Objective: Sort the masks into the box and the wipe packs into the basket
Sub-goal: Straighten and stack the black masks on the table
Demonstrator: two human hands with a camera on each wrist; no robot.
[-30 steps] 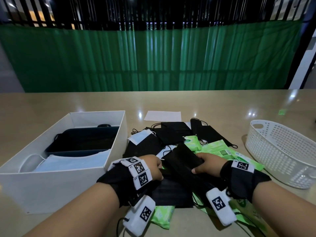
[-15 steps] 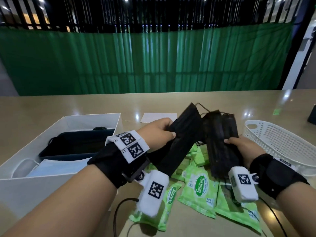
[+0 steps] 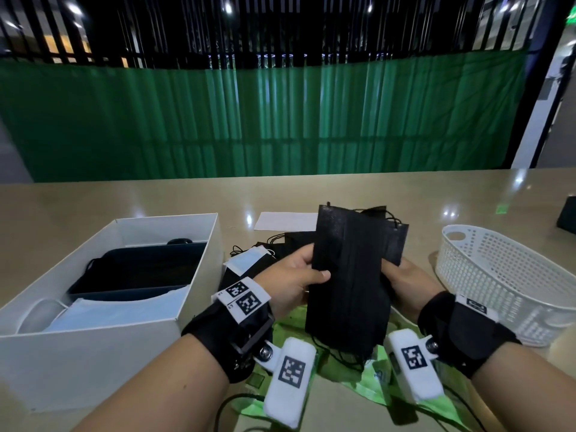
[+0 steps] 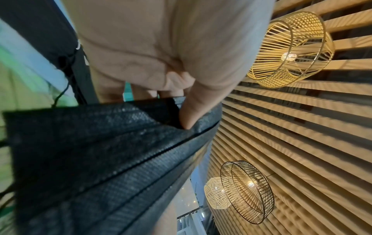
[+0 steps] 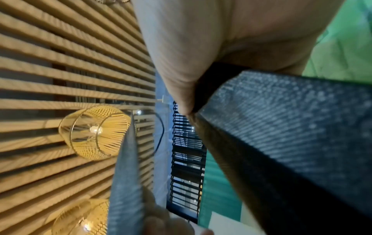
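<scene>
A stack of black masks [image 3: 349, 275] stands upright in the air between both hands. My left hand [image 3: 293, 275] pinches its left edge with the thumb on the front; the left wrist view shows that thumb pressed into the black masks [image 4: 104, 151]. My right hand [image 3: 405, 282] grips the right edge, and the right wrist view shows its thumb against the black masks [image 5: 292, 127]. More black masks [image 3: 290, 244] and a light blue mask [image 3: 246, 260] lie on the table behind. Green wipe packs [image 3: 374, 378] lie under the hands. The white box [image 3: 93, 353] at left holds blue masks [image 3: 103, 310].
A white perforated basket [image 3: 505, 279] stands at the right with nothing seen in it. A dark tray [image 3: 137, 269] sits inside the box. A white paper sheet [image 3: 283, 221] lies farther back. A dark object [image 3: 568, 215] is at the right edge. A green curtain hangs beyond the table.
Both hands lifted black masks off the pile, uncovering the wipe packs, then brought the two bunches together into one upright stack held between them.
</scene>
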